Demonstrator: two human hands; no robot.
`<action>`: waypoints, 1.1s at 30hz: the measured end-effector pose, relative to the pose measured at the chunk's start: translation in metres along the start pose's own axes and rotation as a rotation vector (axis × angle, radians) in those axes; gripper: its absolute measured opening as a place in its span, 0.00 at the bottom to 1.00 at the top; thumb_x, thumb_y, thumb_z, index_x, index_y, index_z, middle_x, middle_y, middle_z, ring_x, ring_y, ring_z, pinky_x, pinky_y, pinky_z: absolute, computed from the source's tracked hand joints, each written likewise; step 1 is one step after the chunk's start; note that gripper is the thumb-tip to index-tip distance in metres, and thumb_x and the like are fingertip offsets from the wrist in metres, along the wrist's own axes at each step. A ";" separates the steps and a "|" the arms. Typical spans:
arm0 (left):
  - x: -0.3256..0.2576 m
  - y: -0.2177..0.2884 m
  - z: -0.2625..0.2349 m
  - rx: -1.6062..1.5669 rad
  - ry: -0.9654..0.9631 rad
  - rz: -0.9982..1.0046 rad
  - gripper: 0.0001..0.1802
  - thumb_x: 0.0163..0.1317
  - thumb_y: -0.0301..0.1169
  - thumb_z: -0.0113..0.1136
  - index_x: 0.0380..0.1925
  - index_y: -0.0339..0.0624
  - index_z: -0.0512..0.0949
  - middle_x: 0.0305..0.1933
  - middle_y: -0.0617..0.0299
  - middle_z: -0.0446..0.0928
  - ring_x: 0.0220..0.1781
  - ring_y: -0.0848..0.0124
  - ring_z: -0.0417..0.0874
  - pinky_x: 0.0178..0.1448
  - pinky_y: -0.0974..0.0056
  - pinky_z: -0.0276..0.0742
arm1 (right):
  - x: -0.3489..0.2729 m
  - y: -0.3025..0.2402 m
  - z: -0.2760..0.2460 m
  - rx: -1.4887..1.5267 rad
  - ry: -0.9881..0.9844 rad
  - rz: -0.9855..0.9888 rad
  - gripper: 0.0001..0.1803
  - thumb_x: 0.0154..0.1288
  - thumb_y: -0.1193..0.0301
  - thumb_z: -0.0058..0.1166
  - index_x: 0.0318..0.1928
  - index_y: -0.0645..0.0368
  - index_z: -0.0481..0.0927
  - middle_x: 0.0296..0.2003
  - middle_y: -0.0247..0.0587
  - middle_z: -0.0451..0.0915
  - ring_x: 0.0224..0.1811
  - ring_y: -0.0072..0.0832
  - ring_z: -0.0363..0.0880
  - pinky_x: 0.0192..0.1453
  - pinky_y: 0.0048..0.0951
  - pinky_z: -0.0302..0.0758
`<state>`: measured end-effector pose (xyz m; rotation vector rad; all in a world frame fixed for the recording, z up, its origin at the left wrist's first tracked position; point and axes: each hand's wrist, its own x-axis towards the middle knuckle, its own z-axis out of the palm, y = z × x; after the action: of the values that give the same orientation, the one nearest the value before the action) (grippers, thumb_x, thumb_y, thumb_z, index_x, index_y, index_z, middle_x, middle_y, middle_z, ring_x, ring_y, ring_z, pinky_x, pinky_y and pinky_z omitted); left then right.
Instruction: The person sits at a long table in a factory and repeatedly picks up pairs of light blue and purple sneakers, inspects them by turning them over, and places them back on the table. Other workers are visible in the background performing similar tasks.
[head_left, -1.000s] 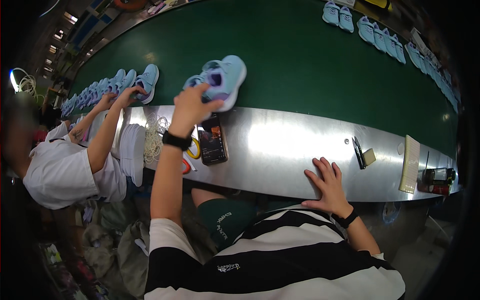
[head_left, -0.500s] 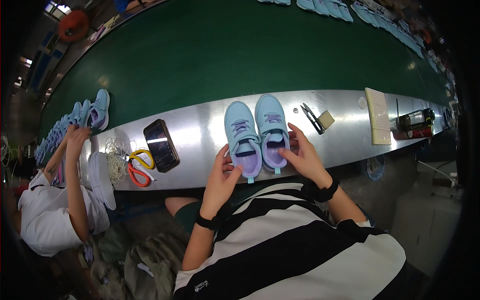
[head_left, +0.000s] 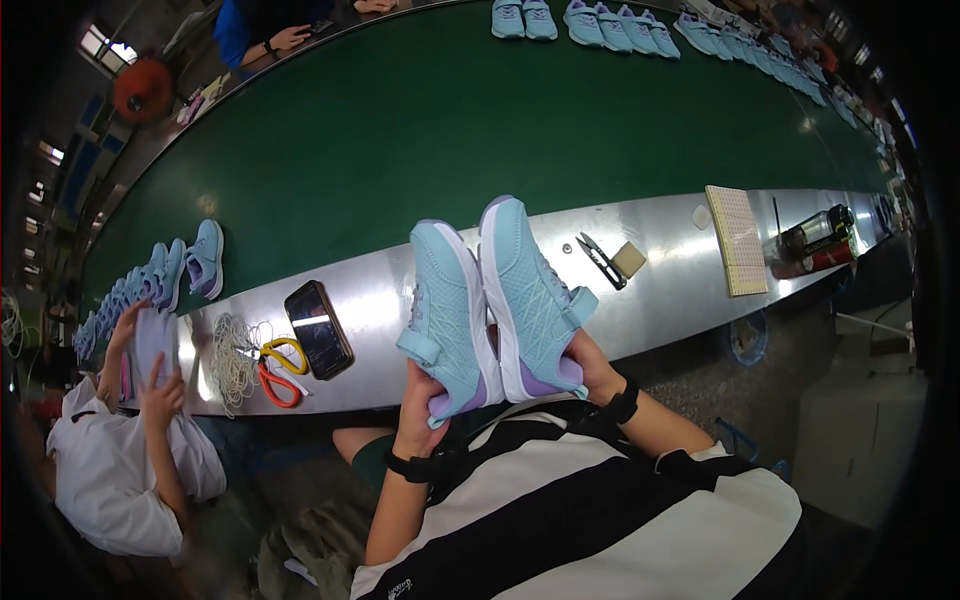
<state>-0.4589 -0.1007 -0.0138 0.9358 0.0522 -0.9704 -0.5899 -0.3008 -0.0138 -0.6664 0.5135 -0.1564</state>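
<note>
Left hand (head_left: 420, 415) and right hand (head_left: 588, 365) each hold one light-blue shoe (head_left: 448, 318), (head_left: 528, 300) by the heel, raised clear above the steel surface (head_left: 660, 275); heel-only grip risks a shoe tipping onto the phone (head_left: 318, 328).

Light-blue knit mesh, matt and finely textured, on the left sneaker (head_left: 447, 320) and right sneaker (head_left: 528, 295); smooth white rubber-like soles with lilac heel patches. Brushed sheet metal, glossy and streaked with glare, on the tabletop (head_left: 660, 285). Matt green belt surface (head_left: 450, 130) at 12 o'clock of it, faintly sheened. Black glass, mirror-glossy, on the phone (head_left: 319, 329) at 9 o'clock of the sneakers. Shiny orange and yellow plastic on the scissors handles (head_left: 275, 370); pale fibrous string in the coil (head_left: 233, 355). Dark metal thread snips (head_left: 600, 260). Gridded paper pad (head_left: 737, 238), matt. Striped knit cloth shirt (head_left: 600, 510), soft-looking.
</note>
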 end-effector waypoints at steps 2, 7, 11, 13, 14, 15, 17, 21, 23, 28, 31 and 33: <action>-0.003 0.000 0.000 0.091 0.001 0.111 0.44 0.53 0.16 0.50 0.73 0.45 0.52 0.68 0.56 0.62 0.67 0.62 0.68 0.70 0.59 0.64 | -0.001 -0.005 0.011 -0.093 -0.029 -0.243 0.44 0.53 0.83 0.46 0.74 0.58 0.52 0.62 0.45 0.68 0.63 0.33 0.71 0.69 0.33 0.67; 0.001 0.004 0.010 1.023 0.118 0.918 0.39 0.47 0.18 0.61 0.64 0.48 0.65 0.61 0.55 0.67 0.62 0.62 0.69 0.64 0.58 0.66 | 0.008 -0.004 0.003 -0.878 0.133 -0.918 0.41 0.50 0.79 0.51 0.69 0.55 0.63 0.59 0.52 0.69 0.63 0.40 0.71 0.68 0.36 0.66; -0.005 0.018 0.024 1.586 0.266 0.856 0.35 0.46 0.26 0.71 0.58 0.42 0.74 0.56 0.53 0.69 0.57 0.60 0.69 0.59 0.58 0.67 | -0.003 -0.031 0.012 -1.531 0.210 -0.911 0.39 0.49 0.72 0.61 0.66 0.52 0.69 0.56 0.57 0.70 0.54 0.49 0.74 0.58 0.42 0.72; 0.000 0.019 0.023 1.603 0.212 0.780 0.34 0.49 0.31 0.73 0.58 0.40 0.74 0.52 0.55 0.72 0.52 0.62 0.71 0.54 0.61 0.69 | -0.001 -0.030 0.009 -1.581 0.140 -0.766 0.40 0.50 0.65 0.66 0.67 0.50 0.69 0.55 0.58 0.70 0.52 0.50 0.74 0.57 0.45 0.72; 0.002 0.020 0.016 1.562 0.189 0.757 0.34 0.51 0.32 0.73 0.59 0.40 0.74 0.51 0.55 0.73 0.51 0.64 0.72 0.53 0.62 0.69 | -0.002 -0.032 0.009 -1.553 0.112 -0.699 0.40 0.51 0.63 0.67 0.67 0.51 0.69 0.55 0.58 0.71 0.52 0.50 0.74 0.56 0.45 0.72; 0.006 0.023 0.013 1.521 0.165 0.733 0.33 0.52 0.32 0.72 0.60 0.40 0.73 0.50 0.55 0.74 0.49 0.65 0.73 0.51 0.63 0.70 | -0.001 -0.035 0.006 -1.521 0.085 -0.631 0.41 0.52 0.60 0.68 0.67 0.52 0.68 0.54 0.58 0.71 0.52 0.50 0.74 0.56 0.45 0.72; 0.014 0.031 0.001 1.144 0.161 0.531 0.28 0.62 0.34 0.66 0.62 0.38 0.72 0.47 0.56 0.77 0.42 0.70 0.76 0.46 0.65 0.73 | 0.006 -0.043 -0.007 -1.314 0.105 -0.613 0.42 0.61 0.53 0.64 0.69 0.60 0.64 0.53 0.55 0.74 0.51 0.44 0.76 0.54 0.40 0.75; 0.029 0.043 -0.015 1.050 0.017 0.307 0.25 0.73 0.37 0.53 0.66 0.39 0.68 0.55 0.52 0.77 0.49 0.68 0.79 0.55 0.64 0.74 | 0.022 -0.053 -0.023 -1.148 0.080 -0.269 0.32 0.74 0.53 0.48 0.71 0.57 0.62 0.56 0.53 0.75 0.54 0.37 0.78 0.60 0.33 0.73; 0.031 0.042 -0.019 1.004 -0.052 0.213 0.26 0.75 0.40 0.50 0.67 0.39 0.65 0.59 0.52 0.75 0.55 0.67 0.78 0.60 0.64 0.73 | 0.026 -0.047 -0.026 -1.054 -0.020 -0.184 0.31 0.76 0.53 0.44 0.72 0.56 0.62 0.58 0.53 0.74 0.55 0.36 0.78 0.61 0.31 0.71; 0.029 0.035 0.002 0.330 -0.005 0.103 0.27 0.79 0.44 0.40 0.69 0.40 0.61 0.66 0.55 0.68 0.68 0.65 0.69 0.71 0.60 0.65 | 0.027 -0.035 -0.007 -0.041 0.001 0.106 0.29 0.82 0.53 0.28 0.69 0.61 0.65 0.61 0.42 0.74 0.63 0.30 0.74 0.70 0.36 0.69; 0.030 0.026 0.012 -0.022 -0.004 0.009 0.25 0.79 0.44 0.36 0.69 0.45 0.62 0.69 0.61 0.67 0.69 0.66 0.69 0.73 0.58 0.66 | 0.032 -0.025 0.018 0.168 -0.084 0.050 0.29 0.81 0.51 0.28 0.67 0.60 0.67 0.61 0.42 0.74 0.64 0.30 0.73 0.70 0.37 0.69; 0.031 0.025 0.024 -0.120 0.055 0.007 0.24 0.78 0.43 0.37 0.68 0.44 0.64 0.67 0.58 0.71 0.68 0.61 0.72 0.70 0.51 0.69 | 0.035 -0.026 0.037 0.196 -0.049 -0.013 0.29 0.81 0.51 0.28 0.68 0.59 0.65 0.63 0.40 0.72 0.64 0.30 0.72 0.71 0.38 0.68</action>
<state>-0.4306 -0.1332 0.0041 0.8514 0.1518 -0.9244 -0.5401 -0.3112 0.0130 -0.4812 0.4402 -0.1989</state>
